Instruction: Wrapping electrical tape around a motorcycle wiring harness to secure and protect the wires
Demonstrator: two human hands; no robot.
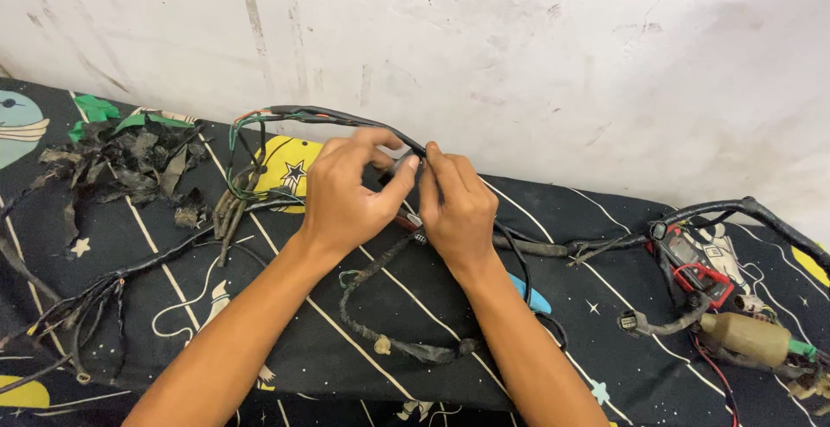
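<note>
My left hand [350, 189] and my right hand [458, 202] meet above a dark patterned cloth [156, 263], both pinching one black-taped wire harness [328, 117]. The harness arches up from the left, with green and red wires showing at its left end, and runs down between my fingertips. My left thumb and fingers press on a spot of the bundle right beside my right thumb. A looser, frayed branch of the harness [389, 340] hangs below my hands and lies curled on the cloth.
A heap of torn black tape scraps [130, 163] lies at the left. More harness branches [78, 306] trail at the lower left. A red meter [696, 263], a brown cylindrical part [743, 336] and a connector [631, 321] sit at right. A white wall [519, 47] stands behind.
</note>
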